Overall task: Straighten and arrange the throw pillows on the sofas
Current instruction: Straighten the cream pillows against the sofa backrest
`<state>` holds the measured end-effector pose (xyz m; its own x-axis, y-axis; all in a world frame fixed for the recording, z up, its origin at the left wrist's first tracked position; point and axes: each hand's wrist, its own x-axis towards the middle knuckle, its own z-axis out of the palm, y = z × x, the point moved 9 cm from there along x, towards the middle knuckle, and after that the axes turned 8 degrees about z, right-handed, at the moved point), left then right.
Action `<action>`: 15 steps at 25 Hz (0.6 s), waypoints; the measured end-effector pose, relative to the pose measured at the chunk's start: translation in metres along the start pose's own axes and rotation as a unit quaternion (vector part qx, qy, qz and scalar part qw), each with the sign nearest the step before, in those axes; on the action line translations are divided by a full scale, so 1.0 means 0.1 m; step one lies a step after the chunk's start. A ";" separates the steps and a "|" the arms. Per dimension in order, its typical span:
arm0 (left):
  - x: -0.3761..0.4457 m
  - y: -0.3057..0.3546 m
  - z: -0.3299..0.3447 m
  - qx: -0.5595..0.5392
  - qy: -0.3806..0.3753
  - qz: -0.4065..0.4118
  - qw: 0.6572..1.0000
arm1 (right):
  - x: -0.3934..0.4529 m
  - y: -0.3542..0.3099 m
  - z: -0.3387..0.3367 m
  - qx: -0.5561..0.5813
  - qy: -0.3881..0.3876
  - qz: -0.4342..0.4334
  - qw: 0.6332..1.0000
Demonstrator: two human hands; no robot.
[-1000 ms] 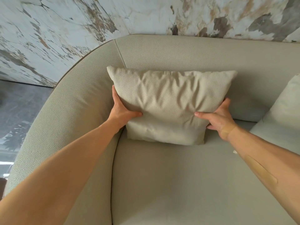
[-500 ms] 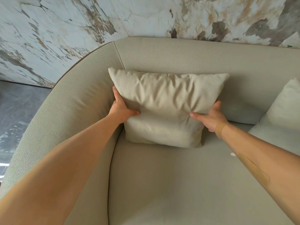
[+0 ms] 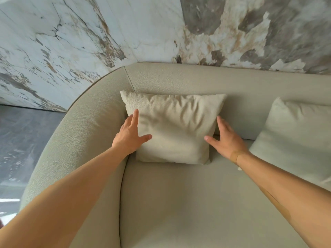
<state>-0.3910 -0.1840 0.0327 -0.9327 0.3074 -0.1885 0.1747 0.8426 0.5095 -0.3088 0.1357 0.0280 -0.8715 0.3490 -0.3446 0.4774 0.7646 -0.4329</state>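
A beige textured throw pillow (image 3: 172,127) stands upright in the left corner of the sofa (image 3: 179,203), leaning on the backrest. My left hand (image 3: 130,135) lies flat against the pillow's left edge, fingers spread and holding nothing. My right hand (image 3: 225,140) is open at the pillow's right edge, fingers straight, thumb touching or just off the fabric. A second, paler pillow (image 3: 295,138) leans on the backrest to the right, partly cut off by the frame edge.
The sofa's curved armrest (image 3: 71,144) wraps around the left side. A marble-patterned wall (image 3: 125,33) rises behind the backrest. Dark grey floor (image 3: 19,140) shows at the left. The seat cushion lies bare in front of the pillows.
Both hands have let go of the beige pillow's sides and opened flat. The pillow now stands on its own in the corner. The view has pulled back, showing more wall.
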 end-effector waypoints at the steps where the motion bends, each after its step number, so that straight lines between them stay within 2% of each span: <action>1: -0.07 0.11 -0.09 0.006 -0.001 0.021 1.000 | -0.14 -0.06 -0.15 -0.030 0.014 -0.015 0.999; 4: -0.31 0.59 -0.42 0.010 0.006 0.076 0.997 | -0.61 -0.10 -0.70 -0.103 0.067 -0.035 0.992; 8: -0.72 1.48 -0.83 0.083 0.025 0.164 0.983 | -1.23 0.11 -1.44 -0.146 0.100 -0.029 0.984; 15: -1.52 3.30 -0.73 0.100 0.010 0.293 0.951 | -2.66 1.20 -2.67 -0.134 0.178 0.056 0.973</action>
<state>-0.2150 0.0150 0.2906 -0.6616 0.7438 0.0950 0.7213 0.5967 0.3516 -0.0493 0.2797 0.2902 -0.8224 0.5671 -0.0459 0.5664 0.8086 -0.1591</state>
